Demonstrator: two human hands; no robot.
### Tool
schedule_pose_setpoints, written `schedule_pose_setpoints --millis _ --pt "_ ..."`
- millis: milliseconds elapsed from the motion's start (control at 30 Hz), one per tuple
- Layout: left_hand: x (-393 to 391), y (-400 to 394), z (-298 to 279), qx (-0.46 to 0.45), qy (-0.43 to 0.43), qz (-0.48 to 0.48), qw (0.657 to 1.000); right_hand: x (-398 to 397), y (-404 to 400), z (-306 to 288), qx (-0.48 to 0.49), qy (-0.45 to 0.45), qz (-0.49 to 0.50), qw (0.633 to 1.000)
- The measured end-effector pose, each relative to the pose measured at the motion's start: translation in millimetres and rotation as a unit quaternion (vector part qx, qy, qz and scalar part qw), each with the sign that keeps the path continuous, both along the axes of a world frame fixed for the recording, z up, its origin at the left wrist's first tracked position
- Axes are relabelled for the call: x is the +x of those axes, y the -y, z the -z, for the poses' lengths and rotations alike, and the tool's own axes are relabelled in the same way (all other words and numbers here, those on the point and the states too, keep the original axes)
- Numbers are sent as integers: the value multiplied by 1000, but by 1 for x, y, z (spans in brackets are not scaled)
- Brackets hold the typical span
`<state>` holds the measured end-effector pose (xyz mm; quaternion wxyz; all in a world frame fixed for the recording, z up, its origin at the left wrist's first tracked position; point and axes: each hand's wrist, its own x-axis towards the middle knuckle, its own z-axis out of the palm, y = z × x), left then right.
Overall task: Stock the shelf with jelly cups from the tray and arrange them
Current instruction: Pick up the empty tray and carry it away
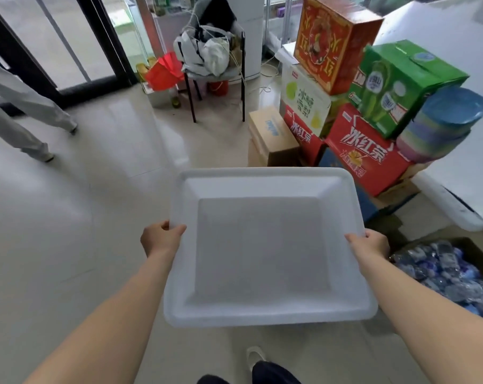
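Head view: at the bottom centre of the frame a dark trouser leg (pixel 273 374) and a pale shoe (pixel 254 356) were seen above the tiled floor (pixel 68 217). Two bare forearms were stretched up from the lower corners to a white tray (pixel 262 314), which was held level in the centre of the frame, off the floor. The tray's left rim was gripped by the left hand (pixel 161 239), thumb on top and fingers curled beneath; its right rim was gripped likewise by the right hand (pixel 370 245). Nothing was seen inside the tray, only its bare grey bottom.

At the lower right, just beside the right forearm, a brown box (pixel 472 250) was filled with clear packs (pixel 450 275) with blue contents; whether these were jelly cups could not be told. No shelf could be made out with certainty.

Farther off, at the right, cartons were stacked: red ones (pixel 364 153) low, a green one (pixel 400 84) above, and a red-and-gold one (pixel 334 42) on top. A stack of coloured basins (pixel 442 126) was set beside them against a white table (pixel 461 167).

In the upper centre a black chair (pixel 215 79) was heaped with bags and cloth, with a red bag (pixel 162 70) just beside it. At the upper left, another person's legs in pale trousers (pixel 21 106) were seen near a dark-framed glass door (pixel 68 37).
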<state>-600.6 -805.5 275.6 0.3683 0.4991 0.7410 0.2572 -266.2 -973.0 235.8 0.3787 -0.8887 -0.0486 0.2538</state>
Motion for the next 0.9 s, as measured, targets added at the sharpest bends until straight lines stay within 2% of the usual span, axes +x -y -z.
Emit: schedule_pose_setpoints --millis 333,500,667,900 --pt "-29 -244 3 2 15 62 998 -52 -205 -5 37 10 66 997" --pt "-24 -361 -1 9 -8 140 990 -75 -279 8 27 -5 126 992" --pt "13 -464 4 10 -19 209 978 -71 -340 21 22 -15 188 982" --pt "113 -584 22 8 -22 303 953 -17 -424 57 3 -30 271 962"
